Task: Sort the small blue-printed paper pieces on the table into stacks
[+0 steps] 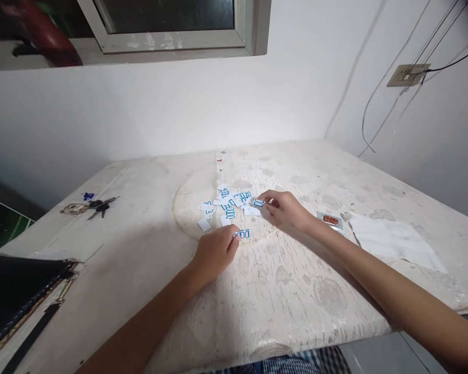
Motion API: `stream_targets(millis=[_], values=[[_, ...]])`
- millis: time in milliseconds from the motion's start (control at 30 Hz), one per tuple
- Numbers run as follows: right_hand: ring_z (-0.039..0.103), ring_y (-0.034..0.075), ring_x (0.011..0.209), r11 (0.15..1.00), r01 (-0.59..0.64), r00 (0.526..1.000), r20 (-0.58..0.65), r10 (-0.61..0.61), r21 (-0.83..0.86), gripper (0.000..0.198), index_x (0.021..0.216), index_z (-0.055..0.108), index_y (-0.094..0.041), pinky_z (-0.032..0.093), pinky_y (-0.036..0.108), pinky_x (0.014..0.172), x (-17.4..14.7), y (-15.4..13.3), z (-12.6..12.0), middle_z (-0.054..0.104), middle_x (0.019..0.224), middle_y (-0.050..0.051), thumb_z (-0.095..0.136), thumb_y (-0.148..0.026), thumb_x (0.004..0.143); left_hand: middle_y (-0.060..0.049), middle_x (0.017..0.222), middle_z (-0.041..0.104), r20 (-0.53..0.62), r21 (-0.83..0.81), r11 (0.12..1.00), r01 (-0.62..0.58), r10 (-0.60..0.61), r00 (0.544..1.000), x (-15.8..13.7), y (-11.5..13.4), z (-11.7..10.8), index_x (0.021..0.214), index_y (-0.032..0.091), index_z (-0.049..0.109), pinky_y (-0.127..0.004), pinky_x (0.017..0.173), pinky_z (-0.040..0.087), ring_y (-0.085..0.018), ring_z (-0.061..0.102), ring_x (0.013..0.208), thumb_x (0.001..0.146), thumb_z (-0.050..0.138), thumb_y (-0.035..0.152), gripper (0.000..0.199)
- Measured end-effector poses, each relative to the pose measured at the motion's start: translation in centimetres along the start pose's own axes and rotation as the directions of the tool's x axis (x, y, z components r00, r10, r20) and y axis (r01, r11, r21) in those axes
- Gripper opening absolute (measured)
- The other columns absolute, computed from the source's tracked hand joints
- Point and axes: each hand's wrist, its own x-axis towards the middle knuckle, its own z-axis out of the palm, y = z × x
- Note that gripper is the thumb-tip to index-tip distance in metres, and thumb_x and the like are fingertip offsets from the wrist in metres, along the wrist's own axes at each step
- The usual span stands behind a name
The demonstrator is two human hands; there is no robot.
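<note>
A loose heap of small white paper pieces with blue printed outlines (228,200) lies mid-table; some show blank white faces. My left hand (215,250) is at the near side of the heap, thumb and forefinger closed on several blue-marked paper pieces (243,234). To the right of the heap, my right hand (283,208) pinches one blue-printed paper piece (258,203) between thumb and fingers. Its other fingers are curled. The fine print on the pieces is too small to read.
Keys (100,205) and a small blue object (88,196) lie at the left. A black bag (23,291) sits at the near left edge. On the right are a packet with reddish contents (330,221) and a white cloth or paper (390,240). Wires hang by a wall socket (407,76).
</note>
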Motion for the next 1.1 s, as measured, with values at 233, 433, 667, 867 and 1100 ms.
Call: stream_targets(millis=[233, 433, 667, 867, 1100], values=[[0.051, 0.011, 0.047, 0.940, -0.170, 0.928, 0.368, 0.052, 0.296, 0.009, 0.072, 0.054, -0.017, 0.039, 0.023, 0.045, -2.1, -4.1, 0.4, 0.054, 0.053, -0.001, 0.056, -0.025, 0.073, 0.003, 0.067, 0.056, -0.003, -0.039, 0.999, -0.004, 0.004, 1.000, -0.1, -0.1, 0.0, 0.094, 0.023, 0.053, -0.023, 0.053, 0.028, -0.012, 0.050, 0.059, 0.085, 0.035, 0.029, 0.020], [0.042, 0.007, 0.047, 0.998, -0.049, 0.969, 0.243, 0.038, 0.039, 0.011, 0.061, 0.052, -0.016, 0.031, 0.022, 0.047, -2.7, -3.4, 2.1, 0.050, 0.052, -0.004, 0.057, -0.019, 0.071, 0.004, 0.073, 0.056, 0.009, -0.054, 0.998, -0.025, 0.025, 1.000, -0.3, 0.1, -0.3, 0.096, 0.023, 0.050, -0.023, 0.054, 0.029, -0.011, 0.049, 0.060, 0.080, 0.040, 0.026, 0.019], [0.040, 0.007, 0.047, 0.998, -0.056, 0.975, 0.215, 0.061, -0.029, 0.016, 0.060, 0.048, -0.017, 0.029, 0.022, 0.048, -2.6, -3.0, 3.4, 0.048, 0.051, -0.005, 0.058, -0.022, 0.072, 0.002, 0.074, 0.058, -0.015, -0.023, 0.999, -0.031, 0.031, 0.999, -0.4, 0.2, -0.1, 0.094, 0.022, 0.051, -0.023, 0.053, 0.028, -0.011, 0.049, 0.060, 0.083, 0.036, 0.025, 0.019], [0.041, 0.008, 0.049, 0.995, -0.038, 0.985, 0.166, 0.053, -0.092, 0.017, 0.065, 0.045, -0.019, 0.027, 0.023, 0.048, -2.5, -2.6, 3.5, 0.048, 0.055, -0.004, 0.059, -0.026, 0.073, 0.002, 0.072, 0.058, -0.055, 0.008, 0.998, -0.055, 0.055, 0.997, -0.2, 0.0, 0.2, 0.087, 0.021, 0.051, -0.023, 0.053, 0.027, -0.011, 0.049, 0.059, 0.086, 0.032, 0.027, 0.020], [0.040, 0.008, 0.051, 0.996, 0.033, 0.958, 0.285, -0.008, -0.084, 0.006, 0.069, 0.052, -0.018, 0.027, 0.022, 0.049, -2.3, -2.6, 3.3, 0.047, 0.056, -0.003, 0.054, -0.018, 0.074, 0.001, 0.070, 0.057, -0.058, 0.024, 0.998, -0.060, 0.061, 0.996, -0.2, -0.1, 0.3, 0.081, 0.019, 0.050, -0.024, 0.051, 0.024, -0.011, 0.047, 0.056, 0.087, 0.031, 0.027, 0.021]])
